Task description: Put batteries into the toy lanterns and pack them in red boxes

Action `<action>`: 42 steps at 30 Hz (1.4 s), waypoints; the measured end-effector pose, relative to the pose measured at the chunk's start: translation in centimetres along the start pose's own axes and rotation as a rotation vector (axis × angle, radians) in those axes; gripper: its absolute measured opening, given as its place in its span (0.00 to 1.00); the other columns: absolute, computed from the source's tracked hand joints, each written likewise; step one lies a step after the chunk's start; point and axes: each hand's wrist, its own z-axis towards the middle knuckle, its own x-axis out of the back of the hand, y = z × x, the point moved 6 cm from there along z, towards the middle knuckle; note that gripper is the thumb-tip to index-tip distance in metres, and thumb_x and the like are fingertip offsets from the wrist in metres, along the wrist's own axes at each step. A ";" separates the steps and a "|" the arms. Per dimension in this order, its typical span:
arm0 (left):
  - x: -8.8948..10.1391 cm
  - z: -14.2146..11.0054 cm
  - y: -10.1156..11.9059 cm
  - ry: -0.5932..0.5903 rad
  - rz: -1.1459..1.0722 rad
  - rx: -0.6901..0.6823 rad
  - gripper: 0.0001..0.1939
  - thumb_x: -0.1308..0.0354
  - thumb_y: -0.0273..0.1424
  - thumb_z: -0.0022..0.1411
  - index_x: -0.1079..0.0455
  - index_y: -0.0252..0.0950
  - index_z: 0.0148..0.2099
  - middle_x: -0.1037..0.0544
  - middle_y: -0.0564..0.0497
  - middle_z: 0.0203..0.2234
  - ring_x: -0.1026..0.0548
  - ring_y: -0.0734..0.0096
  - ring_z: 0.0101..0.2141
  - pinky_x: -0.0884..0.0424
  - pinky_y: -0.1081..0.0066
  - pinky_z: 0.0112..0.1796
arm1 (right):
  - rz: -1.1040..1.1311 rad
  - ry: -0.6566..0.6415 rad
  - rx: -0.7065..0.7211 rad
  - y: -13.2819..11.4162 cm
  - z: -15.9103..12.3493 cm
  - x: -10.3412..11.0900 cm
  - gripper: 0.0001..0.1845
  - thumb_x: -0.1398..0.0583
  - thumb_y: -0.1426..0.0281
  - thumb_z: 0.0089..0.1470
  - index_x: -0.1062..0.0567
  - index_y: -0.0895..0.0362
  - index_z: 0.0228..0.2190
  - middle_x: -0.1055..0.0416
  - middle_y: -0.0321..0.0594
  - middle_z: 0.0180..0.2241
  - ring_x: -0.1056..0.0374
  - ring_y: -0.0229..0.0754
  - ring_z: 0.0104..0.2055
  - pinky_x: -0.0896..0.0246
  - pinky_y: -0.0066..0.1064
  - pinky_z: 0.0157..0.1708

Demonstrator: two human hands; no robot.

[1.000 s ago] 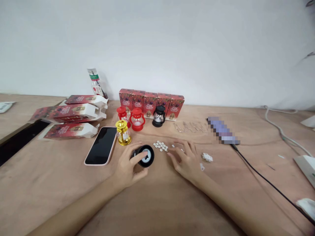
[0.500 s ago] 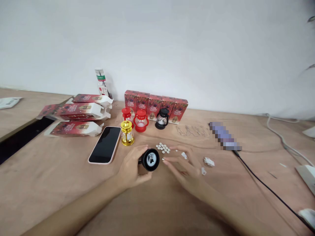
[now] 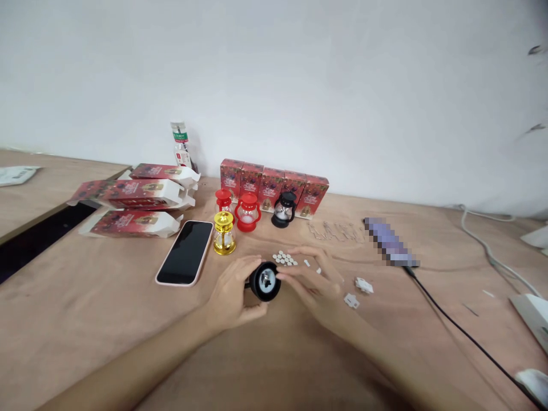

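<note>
My left hand is wrapped round a small black lantern, tipped so that its open underside faces me. Inside the round base a white disc with a dark opening shows. My right hand has thumb and forefinger pinched at the right edge of that base; whatever sits between the fingertips is too small or hidden to make out. Just behind the fingers lies a cluster of white button-like discs. To the right of my right hand are small white pieces.
A gold lantern, two red lanterns and another black lantern stand before upright red boxes. Flattened boxes and a phone lie left. Wire hooks and a cabled phone lie right.
My right fingertips have moved left onto the base of the black lantern; the small pale piece seen at them before is now hidden. The view has shifted slightly.
</note>
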 end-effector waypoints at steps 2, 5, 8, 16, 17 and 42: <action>0.0 -0.1 -0.2 0.004 -0.005 0.019 0.36 0.39 0.31 0.53 0.48 0.37 0.62 0.28 0.38 0.48 0.29 0.51 0.50 0.29 0.51 0.47 | -0.043 0.010 -0.018 1.3 -0.1 0.1 0.07 0.43 0.71 0.59 0.23 0.52 0.33 0.28 0.43 0.37 0.31 0.44 0.42 0.34 0.40 0.40; 0.0 -0.2 -0.3 -0.001 -0.026 0.044 0.36 0.38 0.33 0.57 0.50 0.37 0.63 0.28 0.37 0.48 0.29 0.51 0.50 0.30 0.50 0.48 | -0.158 -0.045 0.005 3.6 -0.6 -0.4 0.09 0.43 0.70 0.59 0.23 0.53 0.30 0.27 0.41 0.32 0.31 0.43 0.37 0.36 0.39 0.37; 0.0 -0.2 -0.2 -0.014 -0.041 0.048 0.35 0.40 0.33 0.60 0.51 0.37 0.64 0.28 0.37 0.49 0.28 0.53 0.50 0.29 0.52 0.48 | -0.241 -0.216 0.037 5.5 -1.7 -1.9 0.07 0.40 0.69 0.57 0.23 0.53 0.28 0.27 0.41 0.33 0.34 0.45 0.37 0.38 0.39 0.34; 0.1 0.3 0.3 -0.059 -0.008 0.036 0.33 0.42 0.35 0.62 0.51 0.37 0.64 0.29 0.38 0.50 0.29 0.55 0.51 0.28 0.55 0.49 | -0.210 -0.323 0.084 6.0 -2.6 -3.2 0.04 0.38 0.70 0.55 0.22 0.53 0.30 0.26 0.42 0.36 0.36 0.46 0.39 0.38 0.40 0.37; 0.0 0.3 0.4 -0.068 0.001 0.023 0.32 0.43 0.36 0.63 0.51 0.37 0.64 0.29 0.38 0.50 0.29 0.55 0.52 0.28 0.55 0.49 | -0.182 -0.290 0.081 5.6 -2.4 -2.9 0.06 0.40 0.71 0.56 0.22 0.54 0.30 0.26 0.42 0.36 0.35 0.45 0.39 0.37 0.40 0.37; -0.1 0.7 1.0 -0.061 0.059 -0.102 0.26 0.46 0.38 0.65 0.43 0.31 0.60 0.27 0.36 0.47 0.29 0.56 0.51 0.28 0.57 0.49 | -0.006 0.021 0.146 -0.8 -0.4 -0.1 0.06 0.41 0.74 0.57 0.25 0.56 0.30 0.28 0.42 0.34 0.30 0.40 0.35 0.33 0.34 0.33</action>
